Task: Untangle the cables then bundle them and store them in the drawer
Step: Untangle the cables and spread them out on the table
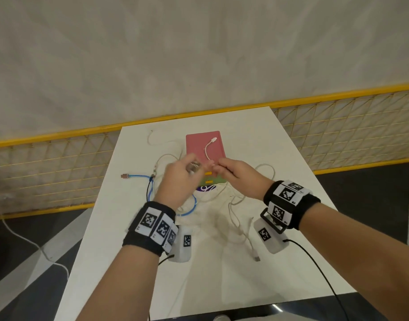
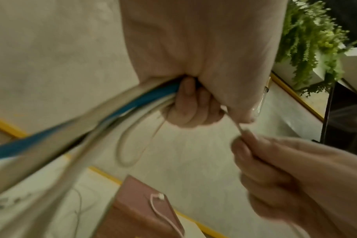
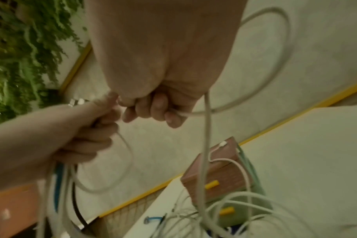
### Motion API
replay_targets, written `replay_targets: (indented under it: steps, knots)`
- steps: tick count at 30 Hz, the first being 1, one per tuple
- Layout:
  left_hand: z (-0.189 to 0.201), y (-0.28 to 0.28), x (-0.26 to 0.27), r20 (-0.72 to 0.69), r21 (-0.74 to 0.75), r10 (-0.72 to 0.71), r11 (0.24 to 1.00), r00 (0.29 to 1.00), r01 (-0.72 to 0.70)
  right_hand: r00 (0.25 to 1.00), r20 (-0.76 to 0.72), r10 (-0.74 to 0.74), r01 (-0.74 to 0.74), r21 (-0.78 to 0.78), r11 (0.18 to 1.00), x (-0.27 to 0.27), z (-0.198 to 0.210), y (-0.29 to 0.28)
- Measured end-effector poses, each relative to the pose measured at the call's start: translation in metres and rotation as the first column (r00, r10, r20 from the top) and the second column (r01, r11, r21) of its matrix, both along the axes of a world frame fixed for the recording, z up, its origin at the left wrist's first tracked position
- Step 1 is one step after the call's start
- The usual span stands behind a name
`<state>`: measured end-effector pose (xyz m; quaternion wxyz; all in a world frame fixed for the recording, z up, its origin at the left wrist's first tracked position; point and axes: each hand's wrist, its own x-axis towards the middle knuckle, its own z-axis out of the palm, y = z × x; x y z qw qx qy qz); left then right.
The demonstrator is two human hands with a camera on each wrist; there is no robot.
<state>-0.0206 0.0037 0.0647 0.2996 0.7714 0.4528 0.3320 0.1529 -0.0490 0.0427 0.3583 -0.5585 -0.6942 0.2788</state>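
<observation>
Against the pale wall, over a white table [image 1: 256, 140], the left hand [image 1: 175, 181] clenches a blue-and-white cable bunch [image 2: 132, 104] as an anchor, seemingly so the right hand [image 1: 238, 174], fingers pinched on one white strand [image 3: 206, 128], can work it loose near the pink drawer box [image 1: 204, 144].

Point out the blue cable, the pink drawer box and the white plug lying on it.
blue cable [image 1: 138, 176]: head view, stretch near its copper plug.
pink drawer box [image 1: 199, 144]: head view, bare top face.
white plug [image 1: 214, 139]: head view, connector tip.

white table [image 1: 280, 158] | yellow mesh railing [image 1: 60, 163] behind it | green plants [image 2: 308, 40] | pale wall [image 1: 199, 54]
</observation>
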Motion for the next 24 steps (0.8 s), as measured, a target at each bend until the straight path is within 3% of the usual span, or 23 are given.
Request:
replay_targets:
  steps: [3,7,9,12,15,18,21,24]
  knots:
    - [0.019,0.02,-0.021,0.182,0.087,0.218,0.968,0.959,-0.236,0.991,0.131,-0.036,0.043,-0.05,0.998,0.022,-0.014,-0.007]
    - [0.02,0.021,-0.025,0.11,0.143,0.316,0.933,0.943,-0.329,0.985,0.169,-0.037,0.051,-0.078,0.996,0.027,-0.019,-0.009]
    - [0.013,0.01,-0.014,0.101,0.102,0.216,0.969,0.971,-0.226,0.992,0.128,-0.019,0.024,-0.045,0.999,0.017,-0.014,-0.009]
    - [-0.002,-0.011,0.005,-0.089,-0.007,-0.054,0.999,0.995,0.054,0.995,0.104,0.002,-0.002,0.004,1.0,0.006,-0.011,-0.007]
    - [-0.006,-0.018,0.012,-0.047,-0.051,-0.123,0.991,0.991,0.12,0.997,0.078,0.023,-0.025,0.021,0.999,0.004,-0.005,-0.005]
    - [-0.001,-0.008,0.007,-0.007,0.093,-0.021,0.995,1.0,0.021,0.996,0.086,0.013,-0.014,0.014,1.0,0.011,-0.004,-0.006]
    - [0.01,0.008,-0.008,0.169,0.177,0.222,0.952,0.96,-0.251,0.994,0.079,-0.072,0.077,-0.06,0.995,0.027,-0.012,-0.01]
    - [0.016,0.012,-0.017,0.152,0.203,0.327,0.913,0.933,-0.353,0.992,0.086,-0.096,0.105,-0.113,0.988,0.036,-0.02,-0.013]
